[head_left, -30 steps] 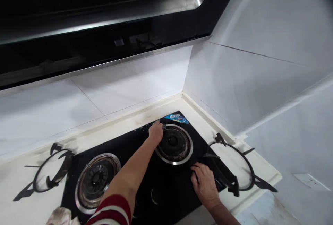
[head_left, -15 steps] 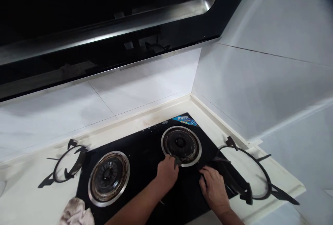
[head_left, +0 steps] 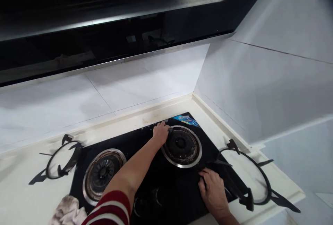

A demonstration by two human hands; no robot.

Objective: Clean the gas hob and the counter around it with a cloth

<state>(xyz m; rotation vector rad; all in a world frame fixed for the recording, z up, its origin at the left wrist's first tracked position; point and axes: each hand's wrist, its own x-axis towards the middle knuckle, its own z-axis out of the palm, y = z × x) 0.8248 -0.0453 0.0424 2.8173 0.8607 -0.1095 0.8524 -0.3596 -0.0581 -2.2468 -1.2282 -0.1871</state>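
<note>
My left hand [head_left: 160,133] reaches over the black glass gas hob [head_left: 153,169] to the far left rim of the right burner [head_left: 182,146]. Its fingers are closed on a small dark grey scrubber [head_left: 170,129], mostly hidden, which touches the burner's metal ring. My right hand [head_left: 213,191] lies on the hob's glass, in front of the right burner, with its fingers stretched out and nothing in them. Brown, crusty grime lines both burner wells. The left burner [head_left: 104,173] is partly covered by my left forearm.
One pan support [head_left: 58,159] lies left of the hob; another pan support [head_left: 249,180] overlaps its right edge. A crumpled cloth [head_left: 69,213] sits at the front left. Above hangs a black range hood [head_left: 125,34]. White tiled walls [head_left: 273,89] meet behind the hob.
My left hand has moved from the near rim of the right burner to its far left rim, bringing my striped sleeve into view. My right hand has stayed put. The view has shifted slightly.
</note>
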